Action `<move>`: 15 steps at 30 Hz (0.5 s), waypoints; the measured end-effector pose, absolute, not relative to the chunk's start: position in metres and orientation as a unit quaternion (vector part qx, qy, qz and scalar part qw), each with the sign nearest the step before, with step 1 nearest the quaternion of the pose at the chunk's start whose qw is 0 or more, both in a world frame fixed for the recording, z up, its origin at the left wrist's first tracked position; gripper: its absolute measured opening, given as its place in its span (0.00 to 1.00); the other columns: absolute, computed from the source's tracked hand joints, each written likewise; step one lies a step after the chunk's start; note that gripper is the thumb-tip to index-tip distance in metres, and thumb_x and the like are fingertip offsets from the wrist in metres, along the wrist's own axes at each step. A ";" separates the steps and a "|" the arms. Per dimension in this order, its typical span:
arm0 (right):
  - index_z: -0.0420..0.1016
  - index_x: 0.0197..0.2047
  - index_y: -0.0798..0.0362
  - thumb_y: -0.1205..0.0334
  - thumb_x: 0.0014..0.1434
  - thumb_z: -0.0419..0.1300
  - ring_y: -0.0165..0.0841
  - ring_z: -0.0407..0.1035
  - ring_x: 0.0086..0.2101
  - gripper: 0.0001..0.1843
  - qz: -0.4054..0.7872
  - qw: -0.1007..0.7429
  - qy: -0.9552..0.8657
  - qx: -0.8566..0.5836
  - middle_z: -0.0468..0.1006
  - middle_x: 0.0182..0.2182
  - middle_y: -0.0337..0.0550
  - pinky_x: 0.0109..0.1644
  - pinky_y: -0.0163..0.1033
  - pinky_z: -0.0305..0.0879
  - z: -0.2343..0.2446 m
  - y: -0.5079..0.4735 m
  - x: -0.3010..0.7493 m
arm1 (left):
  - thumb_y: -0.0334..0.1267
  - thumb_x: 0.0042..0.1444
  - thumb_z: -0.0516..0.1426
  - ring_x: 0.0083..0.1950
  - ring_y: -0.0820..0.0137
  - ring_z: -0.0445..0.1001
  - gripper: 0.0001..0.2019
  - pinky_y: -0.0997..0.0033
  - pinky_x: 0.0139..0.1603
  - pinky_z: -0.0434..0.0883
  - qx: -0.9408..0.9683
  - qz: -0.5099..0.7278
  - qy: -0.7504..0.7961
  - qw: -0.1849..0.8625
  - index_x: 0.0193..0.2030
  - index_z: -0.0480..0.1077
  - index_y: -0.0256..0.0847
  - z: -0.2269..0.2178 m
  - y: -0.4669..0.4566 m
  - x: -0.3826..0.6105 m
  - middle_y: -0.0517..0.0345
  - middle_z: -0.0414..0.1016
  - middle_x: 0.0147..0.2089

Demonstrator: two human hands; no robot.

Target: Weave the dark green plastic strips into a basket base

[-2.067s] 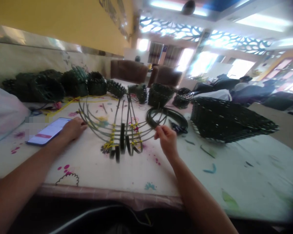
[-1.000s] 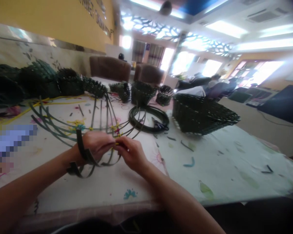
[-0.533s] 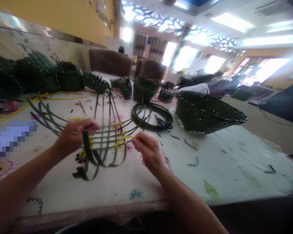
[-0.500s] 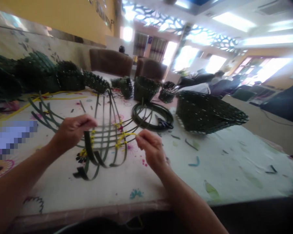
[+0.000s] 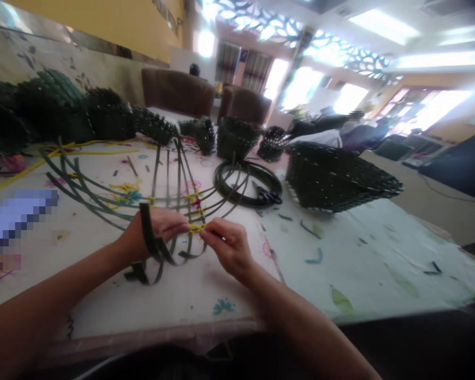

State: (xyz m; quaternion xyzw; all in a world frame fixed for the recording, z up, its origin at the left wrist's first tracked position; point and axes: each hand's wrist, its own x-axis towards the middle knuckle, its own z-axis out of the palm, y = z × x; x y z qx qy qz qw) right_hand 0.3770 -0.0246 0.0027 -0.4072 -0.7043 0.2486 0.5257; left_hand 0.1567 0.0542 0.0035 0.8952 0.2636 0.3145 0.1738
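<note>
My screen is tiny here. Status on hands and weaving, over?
Left hand, right hand: both pinched on yellow cord. Green strips fanned on table, one curling across left wrist. Coil, scissors, basket beyond, apart from hands.

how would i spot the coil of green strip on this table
Start at the large dark woven basket right of centre on the table. Just left of it lies the coil: a flat ring of unwoven strip, unlike the small baskets behind, with scissors on its right edge.
</note>
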 end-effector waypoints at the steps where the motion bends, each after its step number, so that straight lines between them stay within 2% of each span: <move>1: 0.71 0.27 0.50 0.54 0.68 0.63 0.29 0.62 0.26 0.18 0.262 0.523 -0.700 -0.410 0.70 0.23 0.36 0.33 0.36 0.62 0.003 -0.025 0.377 | 0.57 0.73 0.53 0.33 0.65 0.77 0.24 0.67 0.35 0.71 0.902 0.309 0.257 0.155 0.34 0.78 0.44 0.003 0.058 0.154 0.55 0.80 0.31; 5: 0.71 0.27 0.50 0.55 0.66 0.63 0.28 0.60 0.25 0.17 0.270 0.562 -0.652 -0.431 0.67 0.22 0.34 0.30 0.35 0.59 0.006 -0.023 0.385 | 0.55 0.74 0.53 0.37 0.65 0.79 0.22 0.69 0.40 0.73 0.896 0.311 0.268 0.173 0.43 0.81 0.43 0.001 0.079 0.140 0.54 0.83 0.37; 11: 0.72 0.27 0.50 0.54 0.67 0.63 0.28 0.59 0.24 0.17 0.254 0.618 -0.584 -0.461 0.66 0.21 0.34 0.29 0.36 0.58 0.013 -0.018 0.400 | 0.49 0.71 0.58 0.41 0.65 0.79 0.16 0.70 0.46 0.74 0.905 0.261 0.285 0.175 0.38 0.82 0.44 -0.006 0.086 0.111 0.52 0.81 0.39; 13: 0.73 0.28 0.51 0.53 0.67 0.63 0.29 0.63 0.27 0.17 0.269 0.604 -0.598 -0.452 0.70 0.23 0.36 0.32 0.36 0.62 0.012 -0.017 0.399 | 0.45 0.72 0.57 0.44 0.64 0.80 0.14 0.69 0.49 0.74 0.911 0.258 0.279 0.161 0.40 0.82 0.45 -0.012 0.081 0.102 0.52 0.82 0.42; 15: 0.77 0.32 0.51 0.53 0.68 0.63 0.32 0.71 0.33 0.14 0.292 0.582 -0.623 -0.434 0.78 0.30 0.40 0.40 0.38 0.68 0.008 -0.015 0.395 | 0.41 0.72 0.57 0.50 0.63 0.81 0.12 0.67 0.55 0.75 0.915 0.257 0.272 0.148 0.44 0.83 0.47 -0.020 0.076 0.095 0.51 0.83 0.47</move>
